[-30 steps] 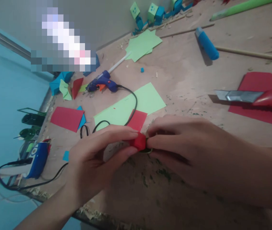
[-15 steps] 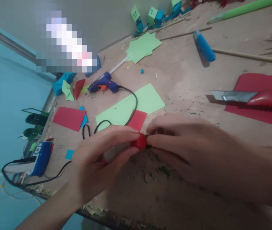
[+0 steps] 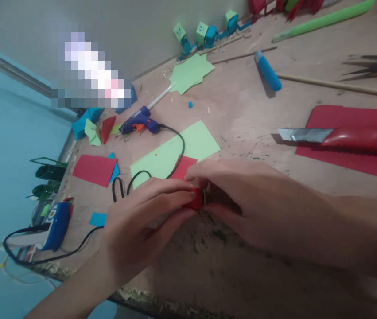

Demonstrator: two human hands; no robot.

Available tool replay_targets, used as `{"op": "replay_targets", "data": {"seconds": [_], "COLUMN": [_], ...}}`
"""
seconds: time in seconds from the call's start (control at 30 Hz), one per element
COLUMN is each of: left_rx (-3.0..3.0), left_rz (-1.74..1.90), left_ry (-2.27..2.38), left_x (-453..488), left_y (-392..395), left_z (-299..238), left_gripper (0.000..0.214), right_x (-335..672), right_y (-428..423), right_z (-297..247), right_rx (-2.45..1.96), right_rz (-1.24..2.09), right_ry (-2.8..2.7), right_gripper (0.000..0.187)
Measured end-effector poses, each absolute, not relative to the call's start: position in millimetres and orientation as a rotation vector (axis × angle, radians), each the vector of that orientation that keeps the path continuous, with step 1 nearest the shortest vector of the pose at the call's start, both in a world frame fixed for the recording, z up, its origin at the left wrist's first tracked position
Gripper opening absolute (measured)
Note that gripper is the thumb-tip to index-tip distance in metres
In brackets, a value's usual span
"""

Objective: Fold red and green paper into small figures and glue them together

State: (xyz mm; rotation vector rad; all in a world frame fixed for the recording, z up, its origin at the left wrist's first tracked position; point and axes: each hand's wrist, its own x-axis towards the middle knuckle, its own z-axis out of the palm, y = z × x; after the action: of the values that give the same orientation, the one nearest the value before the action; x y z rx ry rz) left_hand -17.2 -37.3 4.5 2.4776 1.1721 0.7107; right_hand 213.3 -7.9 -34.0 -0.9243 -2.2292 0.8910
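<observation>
A small red folded paper piece [image 3: 194,199] with a dark, greenish right edge is held just above the table. My left hand [image 3: 141,226] is closed, pinching its left side between fingers and thumb. From the other side, my right hand [image 3: 251,208] has its fingertips closed at the dark edge. Most of the piece is hidden by my fingers. Just beyond my hands lie a flat red paper piece [image 3: 185,165] and a light green sheet [image 3: 155,161] crossed by a black cord. A red utility knife [image 3: 351,136] rests on a red sheet [image 3: 317,117] to the right.
A blue hot glue gun [image 3: 141,122] lies beyond the green sheet. Farther back are green paper pieces [image 3: 191,73], a blue capped tube [image 3: 268,71], a wooden stick [image 3: 334,83] and scissors [image 3: 374,66]. Small paper figures [image 3: 204,34] stand by the wall.
My right fingers have shifted around the red piece's right edge, and my left fingers now cover more of it. The view has swung slightly right; the table items lie as before.
</observation>
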Motion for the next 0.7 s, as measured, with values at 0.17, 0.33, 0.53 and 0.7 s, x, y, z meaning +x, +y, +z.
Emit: {"op": "replay_targets", "data": {"seconds": [0.17,0.33,0.53,0.7], "left_rx": [2.559,2.557,2.508,2.549], "left_rz": [0.668,0.647,0.604,0.545], "left_ry": [1.156,1.158,1.226,1.267], "left_x": [-17,-16,-15,-10], "left_y": [-36,-35,-35,-38], "left_z": [6,7,11,15], "left_gripper": [0.025,0.025,0.023,0.02], "right_x": [214,214,215,214], "right_y": [-7,-7,-5,-4], "right_z": [-35,-34,-31,-29], "right_rx": [-0.888,-0.898,-0.881,-0.893], "right_rz": [0.943,0.962,1.028,1.048], "right_ry": [-2.224,-2.234,-2.209,-2.221], "right_gripper": [0.023,0.026,0.018,0.016]}}
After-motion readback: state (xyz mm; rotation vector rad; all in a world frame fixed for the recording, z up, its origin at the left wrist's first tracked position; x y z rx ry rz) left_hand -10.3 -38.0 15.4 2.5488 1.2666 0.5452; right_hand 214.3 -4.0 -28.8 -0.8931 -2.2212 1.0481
